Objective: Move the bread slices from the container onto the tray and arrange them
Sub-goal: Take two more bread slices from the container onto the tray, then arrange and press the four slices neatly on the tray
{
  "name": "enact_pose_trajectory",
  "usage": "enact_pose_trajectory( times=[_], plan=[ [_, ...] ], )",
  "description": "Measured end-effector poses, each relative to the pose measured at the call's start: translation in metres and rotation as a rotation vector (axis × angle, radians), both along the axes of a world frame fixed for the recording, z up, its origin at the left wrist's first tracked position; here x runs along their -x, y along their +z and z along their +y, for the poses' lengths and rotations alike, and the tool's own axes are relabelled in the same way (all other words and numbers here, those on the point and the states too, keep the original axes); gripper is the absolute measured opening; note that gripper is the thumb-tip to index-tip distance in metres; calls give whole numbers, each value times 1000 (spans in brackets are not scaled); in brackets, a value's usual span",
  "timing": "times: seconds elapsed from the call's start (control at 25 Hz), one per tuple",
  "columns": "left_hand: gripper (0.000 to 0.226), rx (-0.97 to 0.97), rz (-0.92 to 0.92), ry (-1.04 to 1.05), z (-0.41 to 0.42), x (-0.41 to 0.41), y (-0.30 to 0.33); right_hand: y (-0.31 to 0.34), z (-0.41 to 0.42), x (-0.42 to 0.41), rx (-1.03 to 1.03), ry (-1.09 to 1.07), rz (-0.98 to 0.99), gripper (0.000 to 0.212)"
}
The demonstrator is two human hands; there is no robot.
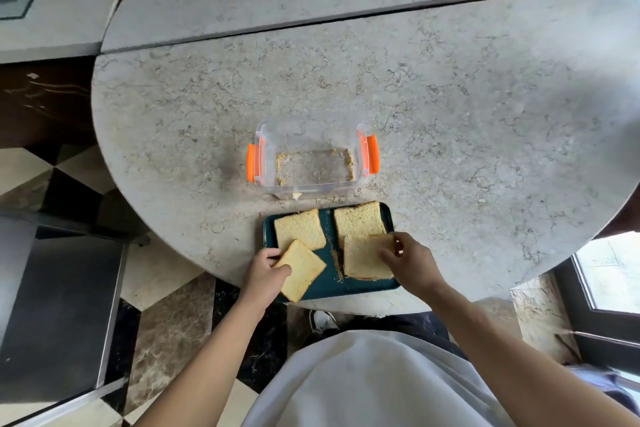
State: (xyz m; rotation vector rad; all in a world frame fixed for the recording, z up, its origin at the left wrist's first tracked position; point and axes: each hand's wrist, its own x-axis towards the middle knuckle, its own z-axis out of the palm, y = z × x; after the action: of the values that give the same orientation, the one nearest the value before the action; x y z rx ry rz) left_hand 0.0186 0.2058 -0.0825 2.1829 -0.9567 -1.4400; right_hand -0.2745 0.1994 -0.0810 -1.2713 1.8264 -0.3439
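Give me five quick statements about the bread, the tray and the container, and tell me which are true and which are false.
1. The clear container holds only crumbs, no slices. True.
2. The left hand grips a bread slice at the tray's near left corner. True.
3. The tray is bright red. False: it is dark teal.
4. The container's side latches are orange. True.
5. The right hand rests on the table away from the tray. False: its fingers are on the near right slice on the tray.
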Motion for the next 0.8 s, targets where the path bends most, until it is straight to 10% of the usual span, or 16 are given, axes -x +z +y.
enact_pose_trajectory(
  times=[0.8],
  plan=[
    [32,114,-147,175,13,2,25,28,-28,-64,164,338,-21,37]
  ],
)
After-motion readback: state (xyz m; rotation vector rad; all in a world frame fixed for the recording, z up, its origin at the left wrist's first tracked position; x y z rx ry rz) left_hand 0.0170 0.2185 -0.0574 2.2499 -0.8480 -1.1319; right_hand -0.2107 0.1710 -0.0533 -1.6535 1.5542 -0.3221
